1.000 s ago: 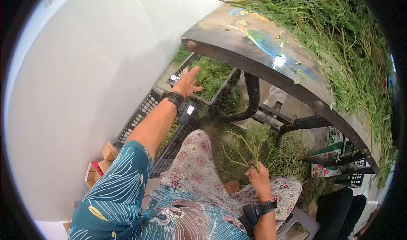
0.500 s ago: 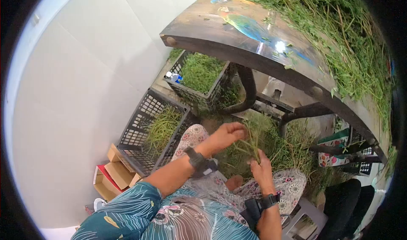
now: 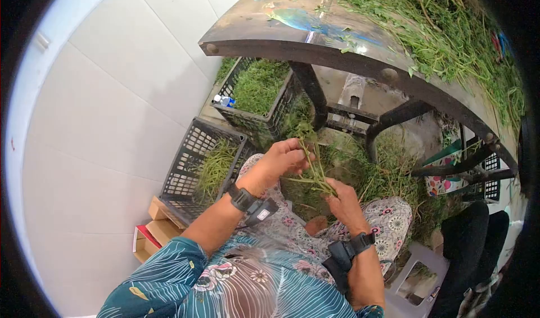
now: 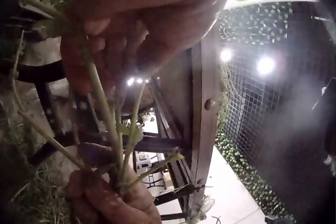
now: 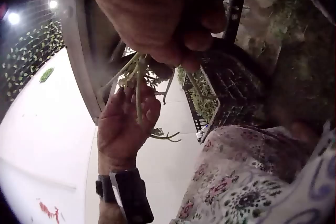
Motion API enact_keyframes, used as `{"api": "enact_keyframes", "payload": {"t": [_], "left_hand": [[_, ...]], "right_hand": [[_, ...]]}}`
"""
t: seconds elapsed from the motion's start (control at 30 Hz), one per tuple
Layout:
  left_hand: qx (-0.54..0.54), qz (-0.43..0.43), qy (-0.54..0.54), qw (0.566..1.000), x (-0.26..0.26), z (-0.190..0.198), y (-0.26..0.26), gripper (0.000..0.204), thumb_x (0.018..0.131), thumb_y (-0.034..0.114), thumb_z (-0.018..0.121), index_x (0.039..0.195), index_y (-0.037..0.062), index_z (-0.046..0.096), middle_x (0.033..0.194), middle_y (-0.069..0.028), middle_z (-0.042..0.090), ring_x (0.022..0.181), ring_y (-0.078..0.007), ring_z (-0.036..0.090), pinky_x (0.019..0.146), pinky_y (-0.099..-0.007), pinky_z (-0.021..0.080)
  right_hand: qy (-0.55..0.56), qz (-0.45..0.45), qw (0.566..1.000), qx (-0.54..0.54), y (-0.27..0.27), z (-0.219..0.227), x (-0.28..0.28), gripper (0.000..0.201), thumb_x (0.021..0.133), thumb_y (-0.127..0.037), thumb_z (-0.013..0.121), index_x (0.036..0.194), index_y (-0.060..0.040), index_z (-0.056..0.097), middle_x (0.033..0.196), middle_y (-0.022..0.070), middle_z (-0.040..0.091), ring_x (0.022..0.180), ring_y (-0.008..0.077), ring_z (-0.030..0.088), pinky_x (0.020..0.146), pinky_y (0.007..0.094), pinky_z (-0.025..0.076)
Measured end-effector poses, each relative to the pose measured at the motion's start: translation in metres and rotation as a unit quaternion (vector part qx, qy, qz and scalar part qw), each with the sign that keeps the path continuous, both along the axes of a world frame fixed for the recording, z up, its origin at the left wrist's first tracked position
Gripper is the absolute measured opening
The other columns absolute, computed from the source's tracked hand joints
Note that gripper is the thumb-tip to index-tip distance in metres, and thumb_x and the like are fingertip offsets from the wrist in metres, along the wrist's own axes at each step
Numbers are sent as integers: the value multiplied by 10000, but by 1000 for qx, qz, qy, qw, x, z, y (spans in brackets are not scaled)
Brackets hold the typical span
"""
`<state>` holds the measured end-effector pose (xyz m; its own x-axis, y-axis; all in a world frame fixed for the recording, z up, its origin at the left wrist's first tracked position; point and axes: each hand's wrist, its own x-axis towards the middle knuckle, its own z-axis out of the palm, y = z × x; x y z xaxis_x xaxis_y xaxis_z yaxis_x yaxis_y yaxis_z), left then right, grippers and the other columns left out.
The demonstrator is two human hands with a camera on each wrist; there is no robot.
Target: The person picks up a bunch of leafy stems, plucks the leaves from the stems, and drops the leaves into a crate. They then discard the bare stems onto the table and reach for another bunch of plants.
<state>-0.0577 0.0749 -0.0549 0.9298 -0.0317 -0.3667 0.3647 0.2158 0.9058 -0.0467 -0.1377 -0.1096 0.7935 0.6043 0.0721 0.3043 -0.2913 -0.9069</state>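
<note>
My right hand (image 3: 346,206) grips a small bunch of green plant stems (image 3: 316,169) at one end, above my lap. The stems fan out from that fist toward my left hand (image 3: 281,159), whose curled fingers pinch a leafy stem farther along. In the left wrist view, a thick stem (image 4: 102,100) runs between the two hands, with thinner side stems spreading beside it. Small leaves (image 3: 304,129) show just past the left fingertips. In the right wrist view, the right hand's knuckles hide where it grips.
To the left stand a black crate (image 3: 183,152) with cut stems (image 3: 216,169) and another black crate (image 3: 270,114) with leafy greens (image 3: 260,84) and a bottle (image 3: 224,100). A table (image 3: 247,31) with heaped greens (image 3: 450,53) is ahead. Cardboard boxes (image 3: 160,233) sit lower left; plant litter (image 3: 388,174) covers the floor.
My left hand has come back from over the far crate to the bunch and now pinches a stem there. The right hand keeps its grip on the bunch.
</note>
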Motion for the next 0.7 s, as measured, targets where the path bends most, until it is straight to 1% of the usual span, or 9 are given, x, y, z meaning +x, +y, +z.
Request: {"api": "enact_keyframes", "payload": {"t": [0.07,0.1,0.17,0.3,0.4,0.5,0.53,0.63,0.7], "left_hand": [[-35,6,4,999,-5,6,-1,203,847,151,504,1006,39,562,922,-48,614,785,-117,579,708,-250,464],[-52,10,6,999,-7,9,-1,195,848,156,509,1000,46,562,916,-46,614,773,-115,582,700,-247,469],[-34,0,-6,999,-9,8,2,192,855,159,502,1005,52,555,900,-40,615,750,-111,583,671,-243,473],[-22,-16,-57,998,-14,9,6,196,872,197,511,995,48,542,856,-42,611,707,-111,578,639,-240,479],[-98,30,-154,983,-13,16,23,225,869,234,541,962,29,539,823,-55,603,687,-122,571,643,-249,491],[-127,75,-165,975,-11,19,42,263,858,250,565,948,6,527,809,-70,598,675,-141,565,667,-272,503],[-104,72,-138,982,-12,21,44,275,857,223,561,994,-12,520,836,-81,602,708,-159,576,680,-289,506],[-24,36,-75,996,-19,19,27,311,863,217,542,1053,-27,508,866,-91,608,725,-160,586,670,-293,511],[91,-59,-63,992,-22,19,20,283,878,216,490,1038,-10,546,830,-64,621,681,-116,577,596,-252,489]], "right_hand": [[-7,3,1000,-12,-3,3,-3,363,731,5,540,1093,-21,535,928,180,607,796,295,581,748,315,443],[6,-2,1000,-15,-4,6,-4,360,730,-6,551,1090,-25,542,951,187,602,842,316,575,760,333,446],[34,-10,999,-22,-6,10,-8,355,729,-29,572,1083,-33,556,997,202,591,935,357,563,785,369,453],[52,-12,998,-25,-7,12,-13,355,736,-49,579,1091,-34,552,1013,202,587,944,361,559,789,369,449],[32,-12,999,-33,-8,10,-16,356,740,-58,581,1094,-43,553,1029,198,583,954,356,557,797,367,448],[21,-6,999,-31,-6,7,-19,351,745,-58,573,1096,-54,556,1041,195,581,961,351,555,805,364,447],[18,0,999,-27,-4,7,-19,347,748,-57,568,1094,-56,558,1043,193,581,963,349,555,807,362,447],[18,15,1000,-19,3,16,-22,331,753,-54,554,1084,-61,567,1035,185,585,960,343,557,808,358,448],[4,24,1000,-19,3,17,-22,320,760,-45,547,1080,-49,567,1005,177,597,928,324,570,794,342,449]]}}
